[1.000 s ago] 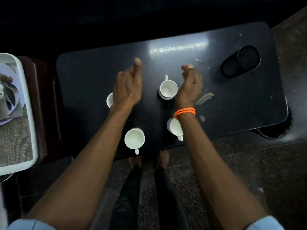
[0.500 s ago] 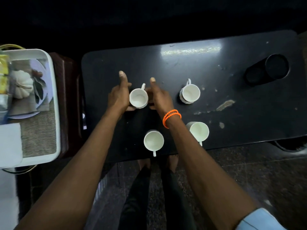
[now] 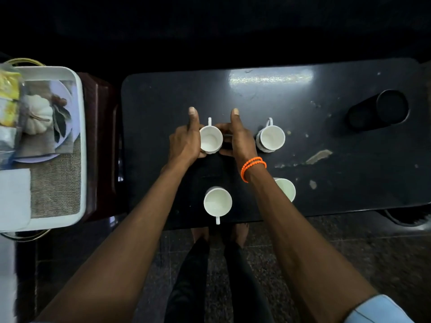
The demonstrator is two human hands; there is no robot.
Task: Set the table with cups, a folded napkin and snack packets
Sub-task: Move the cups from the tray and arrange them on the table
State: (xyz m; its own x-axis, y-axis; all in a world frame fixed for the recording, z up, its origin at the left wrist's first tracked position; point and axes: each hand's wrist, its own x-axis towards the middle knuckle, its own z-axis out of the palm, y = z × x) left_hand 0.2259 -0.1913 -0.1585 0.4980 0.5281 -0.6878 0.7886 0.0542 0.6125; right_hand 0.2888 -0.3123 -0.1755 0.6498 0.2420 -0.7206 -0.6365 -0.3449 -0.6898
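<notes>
Several white cups stand on the black table (image 3: 291, 108). My left hand (image 3: 185, 141) and my right hand (image 3: 236, 138) clasp the far left cup (image 3: 210, 140) from both sides, thumbs pointing away from me. Its handle points to the far side. Another cup (image 3: 271, 138) stands just right of my right hand. A third cup (image 3: 217, 202) sits near the front edge, handle toward me. One more cup (image 3: 288, 188) is partly hidden by my right forearm. Yellow snack packets (image 3: 8, 99) and a white napkin (image 3: 14, 197) lie in the tray at the left.
A white tray (image 3: 80, 145) with a burlap mat and a pumpkin print rests on a dark red stool left of the table. A black cylinder (image 3: 379, 113) lies on the table's far right. Scuffed patches mark the tabletop. My bare feet stand below the front edge.
A second ago my hands were apart, the right one by the far right cup. Both then closed around the far left cup and still hold it. The view shifted left, baring the tray.
</notes>
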